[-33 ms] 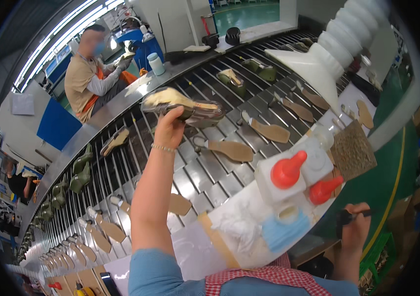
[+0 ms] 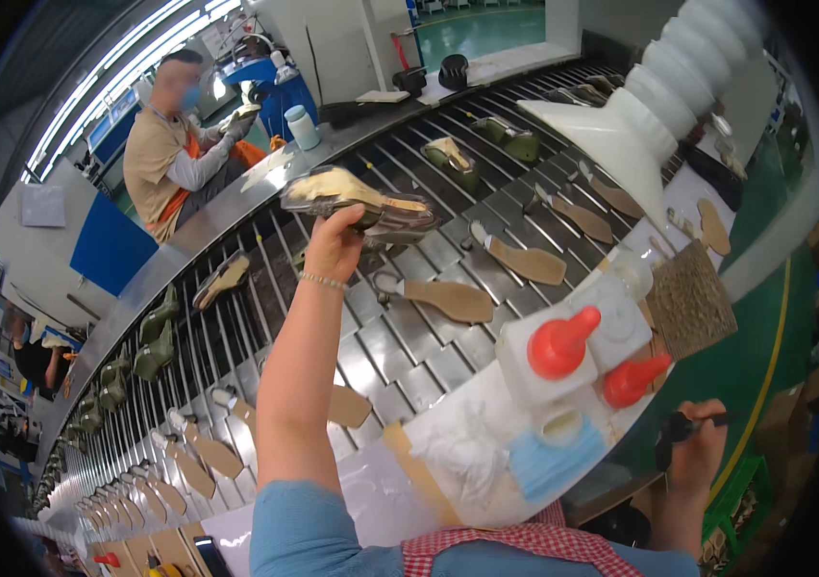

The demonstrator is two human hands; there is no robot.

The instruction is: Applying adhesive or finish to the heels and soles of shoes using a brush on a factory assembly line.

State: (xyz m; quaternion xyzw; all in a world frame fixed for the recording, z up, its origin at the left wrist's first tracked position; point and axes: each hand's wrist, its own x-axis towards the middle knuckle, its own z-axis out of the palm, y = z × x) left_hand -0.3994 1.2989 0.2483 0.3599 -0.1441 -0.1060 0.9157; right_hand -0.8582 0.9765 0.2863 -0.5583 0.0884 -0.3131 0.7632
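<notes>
My left hand is raised over the roller conveyor, closed around a lasted shoe. The shoe's pale underside faces up and its dark, glossy sides show below. Down at the lower right, beside the table, my right hand grips a small black tool; its kind is too blurred to make out. Beneath the held shoe, tan soles with heels rest on the conveyor's metal slats. Another lasted shoe sits farther back on the rollers.
White bottles with red nozzle caps stand on the table in front of me, beside crumpled white cloth and a blue face mask. A white extraction hood hangs at right. Across the conveyor sits a co-worker.
My left hand and the shoe have shifted very slightly, with the shoe's toe end a little to the right. My right hand has turned slightly, still holding the black tool.
</notes>
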